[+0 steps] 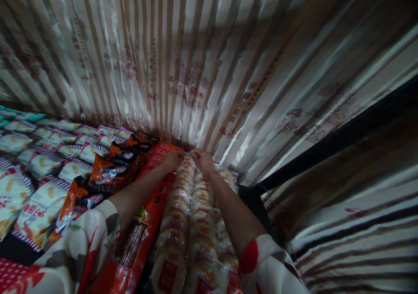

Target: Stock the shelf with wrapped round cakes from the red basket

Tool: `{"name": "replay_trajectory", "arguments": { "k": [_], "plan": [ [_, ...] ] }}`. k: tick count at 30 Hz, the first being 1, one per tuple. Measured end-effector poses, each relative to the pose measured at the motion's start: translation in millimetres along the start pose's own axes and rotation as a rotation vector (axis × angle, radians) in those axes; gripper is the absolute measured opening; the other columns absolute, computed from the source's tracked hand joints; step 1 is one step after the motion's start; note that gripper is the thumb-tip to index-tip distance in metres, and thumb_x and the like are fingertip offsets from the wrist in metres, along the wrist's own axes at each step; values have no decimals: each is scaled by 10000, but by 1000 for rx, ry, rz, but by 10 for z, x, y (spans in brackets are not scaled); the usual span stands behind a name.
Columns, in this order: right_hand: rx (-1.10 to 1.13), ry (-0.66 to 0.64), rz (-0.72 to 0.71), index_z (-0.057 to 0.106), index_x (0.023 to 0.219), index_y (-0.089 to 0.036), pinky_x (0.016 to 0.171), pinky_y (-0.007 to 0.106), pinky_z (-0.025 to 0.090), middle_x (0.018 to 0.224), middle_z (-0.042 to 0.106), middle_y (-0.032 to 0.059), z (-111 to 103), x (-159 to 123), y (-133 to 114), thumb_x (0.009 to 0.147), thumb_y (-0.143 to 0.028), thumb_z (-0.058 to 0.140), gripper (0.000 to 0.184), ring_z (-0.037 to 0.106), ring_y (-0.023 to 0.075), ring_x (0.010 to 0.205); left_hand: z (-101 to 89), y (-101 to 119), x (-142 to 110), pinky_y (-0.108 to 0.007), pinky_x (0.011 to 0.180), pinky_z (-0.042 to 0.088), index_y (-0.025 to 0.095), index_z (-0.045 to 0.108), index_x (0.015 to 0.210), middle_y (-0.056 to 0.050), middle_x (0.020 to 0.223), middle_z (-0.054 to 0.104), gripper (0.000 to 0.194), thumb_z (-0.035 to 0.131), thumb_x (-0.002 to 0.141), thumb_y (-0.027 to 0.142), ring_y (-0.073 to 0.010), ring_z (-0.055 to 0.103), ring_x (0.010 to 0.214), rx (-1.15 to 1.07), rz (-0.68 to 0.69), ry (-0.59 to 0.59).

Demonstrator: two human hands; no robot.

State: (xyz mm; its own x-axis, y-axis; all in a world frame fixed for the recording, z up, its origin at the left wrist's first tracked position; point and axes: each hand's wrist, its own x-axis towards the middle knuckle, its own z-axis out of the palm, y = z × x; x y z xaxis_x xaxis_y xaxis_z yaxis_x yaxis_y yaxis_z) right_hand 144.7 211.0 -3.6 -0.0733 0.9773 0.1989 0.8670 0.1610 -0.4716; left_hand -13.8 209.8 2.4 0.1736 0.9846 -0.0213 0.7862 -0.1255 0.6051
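Both my arms reach forward over rows of packed goods. My left hand (172, 159) and my right hand (203, 159) meet at the far end of a long clear pack of round rice cakes (183, 211), fingers curled down on its top edge. The pack lies lengthwise between my forearms. A long orange-red pack (148, 202) lies just left of it, under my left forearm. My sleeves are white with red and grey patches.
Orange and black snack bags (107, 172) and white bags with red and blue striped edges (39, 198) cover the surface at left. A striped shiny curtain (196, 59) hangs right behind the goods. A dark frame bar (326, 141) runs at right.
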Motion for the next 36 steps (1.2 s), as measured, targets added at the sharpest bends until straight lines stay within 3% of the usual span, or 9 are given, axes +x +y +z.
{"name": "replay_trajectory", "arguments": {
  "k": [4, 8, 13, 17, 21, 24, 28, 36],
  "plan": [
    [-20, 12, 22, 693, 879, -280, 651, 203, 436, 762, 684, -31, -21, -27, -32, 818, -232, 481, 226, 595, 125, 695, 34, -22, 38, -216, 705, 447, 168, 687, 873, -43, 876, 697, 188, 533, 765, 166, -154, 616, 811, -23, -16, -7],
    [-84, 80, -4, 706, 854, -271, 725, 236, 443, 771, 681, 1, -38, -33, -40, 818, -238, 491, 221, 591, 155, 782, 80, -54, 76, -187, 669, 446, 152, 687, 838, -21, 825, 700, 178, 559, 719, 118, -132, 614, 770, -85, -4, -46],
    [-55, 71, -14, 702, 866, -270, 790, 252, 442, 786, 688, -3, 19, -31, 6, 811, -207, 495, 223, 586, 162, 864, 105, -83, 78, -186, 631, 447, 133, 695, 796, -25, 768, 696, 158, 590, 683, 98, -131, 605, 722, -153, -32, -43],
    [30, 75, 17, 662, 972, -236, 778, 248, 455, 830, 691, 3, 95, -42, 69, 803, -181, 497, 242, 600, 148, 839, 114, -91, 73, -191, 643, 451, 135, 694, 792, -14, 753, 689, 186, 568, 678, 59, -124, 597, 722, -180, -33, -8],
    [69, 129, -65, 622, 1071, -220, 870, 285, 430, 949, 682, 25, 109, -108, 111, 802, -154, 485, 309, 574, 159, 937, 119, -80, 50, -198, 649, 457, 133, 690, 777, -9, 726, 681, 169, 568, 684, 64, -127, 595, 723, -185, -50, 23],
    [45, 212, -152, 662, 991, -229, 951, 331, 374, 969, 678, 24, 70, -188, 121, 810, -160, 490, 259, 536, 180, 1000, 125, -69, 23, -200, 664, 461, 144, 688, 778, -8, 737, 682, 157, 571, 695, 78, -126, 595, 732, -190, -42, 49],
    [-22, 206, -201, 695, 897, -232, 924, 325, 372, 912, 682, 25, -1, -295, 121, 836, -240, 524, 182, 534, 178, 933, 148, -68, 18, -197, 687, 465, 146, 688, 777, 3, 735, 675, 159, 566, 704, 75, -120, 596, 750, -184, -17, 64],
    [-78, 123, -104, 704, 805, -265, 858, 288, 380, 806, 666, 9, -15, -339, 135, 804, -250, 557, 148, 524, 172, 897, 187, -70, 65, -210, 743, 469, 166, 683, 764, 2, 754, 681, 186, 545, 714, 51, -124, 602, 793, -244, -9, 95]
  ]
}}
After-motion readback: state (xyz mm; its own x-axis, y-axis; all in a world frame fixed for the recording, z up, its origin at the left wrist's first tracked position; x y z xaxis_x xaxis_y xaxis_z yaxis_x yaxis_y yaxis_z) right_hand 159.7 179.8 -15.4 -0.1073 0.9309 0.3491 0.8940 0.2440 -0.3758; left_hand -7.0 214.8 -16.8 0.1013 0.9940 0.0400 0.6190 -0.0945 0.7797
